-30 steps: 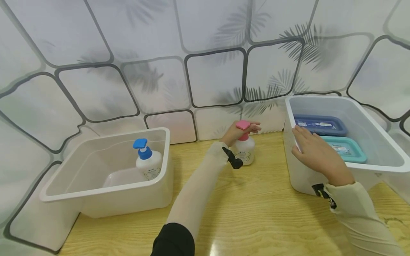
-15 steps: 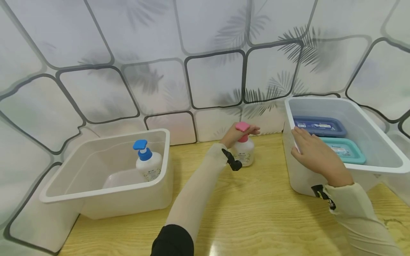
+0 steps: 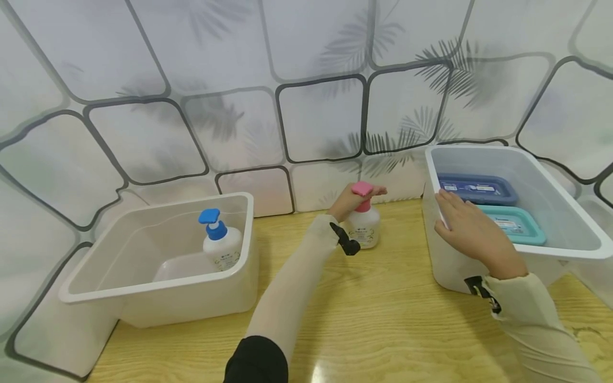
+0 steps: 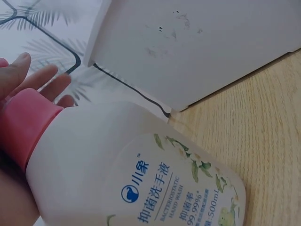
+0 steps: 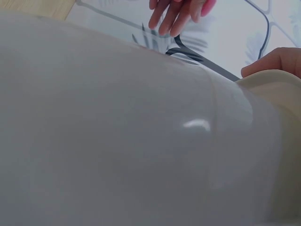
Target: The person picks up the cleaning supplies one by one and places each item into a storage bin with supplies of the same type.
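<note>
In the head view, a white hand wash pump bottle (image 3: pixel 365 229) with a pink pump top stands upright on the wooden table. My left hand (image 3: pixel 347 202) is at its neck, fingers stretched out straight past the pink collar (image 4: pixel 28 125). The left wrist view shows the thumb and loose fingers (image 4: pixel 51 84) around the collar, not curled tight. On the left rim of the right-hand white bin (image 3: pixel 433 255) rests my right hand (image 3: pixel 471 229), its fingers extended flat over the edge. Inside that bin lie a dark blue-lidded box (image 3: pixel 479 189) and a teal-lidded box (image 3: pixel 512 223).
A second white bin (image 3: pixel 158 290) stands at the left, holding a similar pump bottle (image 3: pixel 222 247) with a blue top. Behind everything rises a wall (image 3: pixel 321 117) with a tile and leaf pattern. Wooden tabletop (image 3: pixel 364 314) stretches between the bins.
</note>
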The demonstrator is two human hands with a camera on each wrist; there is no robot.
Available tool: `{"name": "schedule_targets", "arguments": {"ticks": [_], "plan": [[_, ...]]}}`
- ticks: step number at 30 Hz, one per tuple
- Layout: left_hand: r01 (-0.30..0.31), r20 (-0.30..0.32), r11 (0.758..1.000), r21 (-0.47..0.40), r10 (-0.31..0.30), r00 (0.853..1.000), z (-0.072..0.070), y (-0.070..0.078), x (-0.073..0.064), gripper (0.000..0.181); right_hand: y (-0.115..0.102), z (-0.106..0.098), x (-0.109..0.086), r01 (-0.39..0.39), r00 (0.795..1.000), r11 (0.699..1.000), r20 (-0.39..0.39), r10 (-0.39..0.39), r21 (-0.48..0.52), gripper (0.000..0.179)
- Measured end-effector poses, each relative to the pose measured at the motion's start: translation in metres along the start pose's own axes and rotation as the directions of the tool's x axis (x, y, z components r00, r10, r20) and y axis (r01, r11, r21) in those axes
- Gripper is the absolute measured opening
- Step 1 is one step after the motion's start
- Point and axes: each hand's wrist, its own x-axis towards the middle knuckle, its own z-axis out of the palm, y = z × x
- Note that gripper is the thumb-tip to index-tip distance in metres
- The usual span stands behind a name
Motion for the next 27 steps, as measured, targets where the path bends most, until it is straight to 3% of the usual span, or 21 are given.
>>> {"name": "schedule_targets", "arguments": {"ticks": [4,14,27], "plan": [[-0.019,-0.019,0.999,0.032,0.019,1.000,0.0006,0.0002,-0.0007,0.034,0.0001,0.0006,-0.0006,0.001,1.000,1.000,-0.002,-0.001,0.000,0.061],[-0.013,-0.013,1.000,-0.004,0.013,1.000,0.0022,-0.0019,0.0025,0.035,0.0012,-0.0010,-0.0012,0.005,1.000,1.000,-0.001,-0.005,0.010,0.062],[-0.028,-0.026,1.000,0.014,0.028,0.999,0.0020,0.0000,0.0000,0.035,0.0007,-0.0009,-0.0001,0.001,1.000,1.000,-0.002,-0.001,0.016,0.062]]}}
